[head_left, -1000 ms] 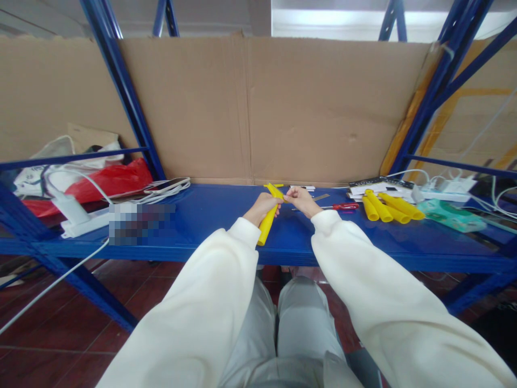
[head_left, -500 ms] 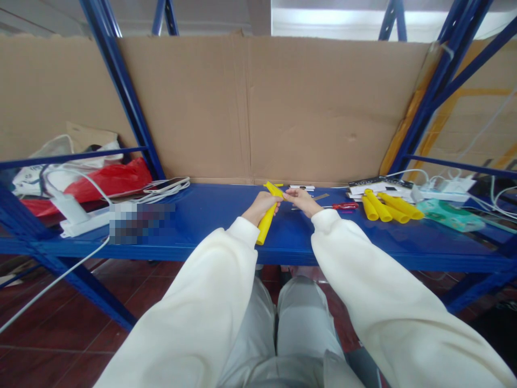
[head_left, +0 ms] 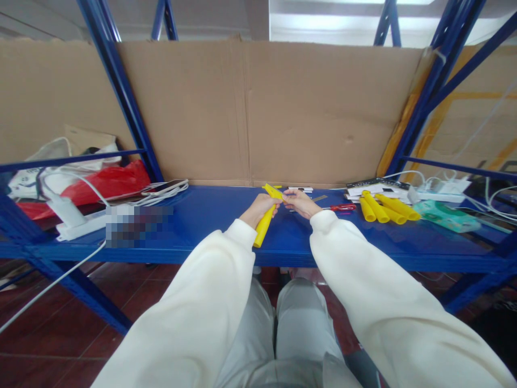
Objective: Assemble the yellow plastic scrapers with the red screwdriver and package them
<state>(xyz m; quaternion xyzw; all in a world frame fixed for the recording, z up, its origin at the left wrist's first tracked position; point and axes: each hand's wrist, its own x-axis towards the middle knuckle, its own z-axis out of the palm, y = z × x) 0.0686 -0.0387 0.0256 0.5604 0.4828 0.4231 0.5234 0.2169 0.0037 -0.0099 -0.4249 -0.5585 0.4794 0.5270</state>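
Note:
My left hand (head_left: pixel 260 209) is closed around a yellow tube (head_left: pixel 264 229), which slants down and left over the blue shelf (head_left: pixel 218 221). A yellow strip-like piece (head_left: pixel 272 190) sticks out above that fist; I cannot tell whether it is part of the same tube or separate. My right hand (head_left: pixel 299 203) pinches the right end of this piece, its fingertips close to the left thumb. Just right of my right hand lies a screwdriver with a red handle (head_left: pixel 343 207). Beyond it are several more yellow tubes (head_left: pixel 383 208), side by side.
A metal ruler-like strip (head_left: pixel 320 198) and a small white item (head_left: pixel 299 189) lie behind my right hand. At right are a green packet (head_left: pixel 446 215) and white cables. A power strip (head_left: pixel 83 226) and red bag (head_left: pixel 107 182) are at left. Cardboard (head_left: pixel 315 113) closes the back.
Both hands keep their hold on the yellow pieces and have barely moved. The fingers shift slightly around the upper piece. The whole view has shifted a little.

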